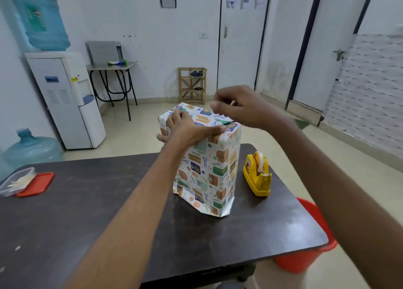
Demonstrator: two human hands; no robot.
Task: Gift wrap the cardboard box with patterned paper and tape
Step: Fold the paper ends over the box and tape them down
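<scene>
Left hand (187, 129) pressed flat on wrapped box (209, 168) top, pinning fold; right hand (237, 108) above, fingertips pinching likely tape strip (232, 103), blurred. Yellow dispenser (258, 175) beside box, handy.

tape dispenser (258, 175) just right of wrapped box (209, 168), table (87, 212) left open

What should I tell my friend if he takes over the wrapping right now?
Left hand: presses down on the top of the wrapped box, which stands upright on the table.
Right hand: over the box top, pinching a small pale strip, likely tape, though it is blurred.
Tape dispenser: on the table, right of the box.
Done: paper covers the sides and the top is folded over.
Left: tape the top fold. The paper at the bottom end looks loose, so fold and tape that too.
</scene>
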